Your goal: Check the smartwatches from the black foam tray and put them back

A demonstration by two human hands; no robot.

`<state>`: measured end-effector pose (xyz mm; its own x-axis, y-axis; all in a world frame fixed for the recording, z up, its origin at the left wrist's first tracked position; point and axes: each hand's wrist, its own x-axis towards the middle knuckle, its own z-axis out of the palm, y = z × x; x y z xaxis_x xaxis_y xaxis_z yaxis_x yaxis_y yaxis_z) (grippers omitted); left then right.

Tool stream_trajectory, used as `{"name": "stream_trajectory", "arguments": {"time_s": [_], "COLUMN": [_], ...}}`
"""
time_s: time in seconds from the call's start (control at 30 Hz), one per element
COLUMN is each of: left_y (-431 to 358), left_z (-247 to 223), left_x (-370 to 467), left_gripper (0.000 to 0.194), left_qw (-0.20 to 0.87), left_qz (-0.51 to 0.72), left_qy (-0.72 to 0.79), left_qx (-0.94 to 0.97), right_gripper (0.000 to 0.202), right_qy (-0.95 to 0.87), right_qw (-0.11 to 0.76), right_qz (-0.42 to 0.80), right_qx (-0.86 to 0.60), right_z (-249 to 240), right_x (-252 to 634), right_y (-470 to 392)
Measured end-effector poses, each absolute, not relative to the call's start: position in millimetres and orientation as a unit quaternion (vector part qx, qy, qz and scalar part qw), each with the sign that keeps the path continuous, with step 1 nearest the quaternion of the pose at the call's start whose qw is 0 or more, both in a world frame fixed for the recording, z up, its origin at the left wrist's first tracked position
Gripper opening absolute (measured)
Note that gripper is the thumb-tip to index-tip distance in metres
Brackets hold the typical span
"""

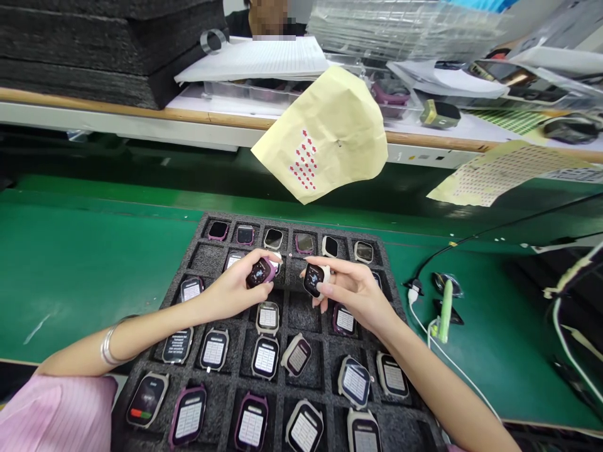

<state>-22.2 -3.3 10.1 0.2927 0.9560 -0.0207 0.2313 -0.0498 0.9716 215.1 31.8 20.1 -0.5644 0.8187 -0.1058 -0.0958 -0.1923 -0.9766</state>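
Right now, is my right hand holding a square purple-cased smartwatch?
No, your right hand holds a square off-white-cased smartwatch.

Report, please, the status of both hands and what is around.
Left hand: holding purple watch. Right hand: holding pale watch. Both over foam tray; yellow sheet hangs beyond.

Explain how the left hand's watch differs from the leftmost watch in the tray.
The held watch has a purple case, the leftmost watch a pale one. The held watch shows a blue mark, the leftmost watch a red and green bar. Both screens are lit.
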Motion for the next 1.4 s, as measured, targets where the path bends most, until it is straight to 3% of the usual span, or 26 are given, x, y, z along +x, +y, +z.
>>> {"name": "stream_trajectory", "arguments": {"time_s": [0.5,0.93,1.3,1.4], "left_y": [-2.2,4.1,-1.5,0.3], "left_z": [8.8,4.3,7.4,6.2], "left_x": [-21.1,-24.1,-23.8,-21.6], "left_gripper": [0.033,0.036,0.037,0.042], "left_qw": [0.489,0.472,0.493,0.543], "left_qz": [0.352,0.355,0.348,0.374], "left_qy": [0.466,0.491,0.474,0.464], "left_qx": [0.648,0.64,0.641,0.591], "right_gripper": [0.042,0.045,0.041,0.047], "right_qy": [-0.572,-0.559,-0.564,-0.552], "right_qw": [0.286,0.309,0.3,0.304], "right_qz": [0.693,0.689,0.69,0.704], "right_qx": [-0.334,-0.343,-0.341,-0.327], "right_z": [12.6,12.5,17.6,17.9], "right_x": [217.2,214.7,215.8,213.8], "right_y": [36.5,36.1,33.3,34.0]}}
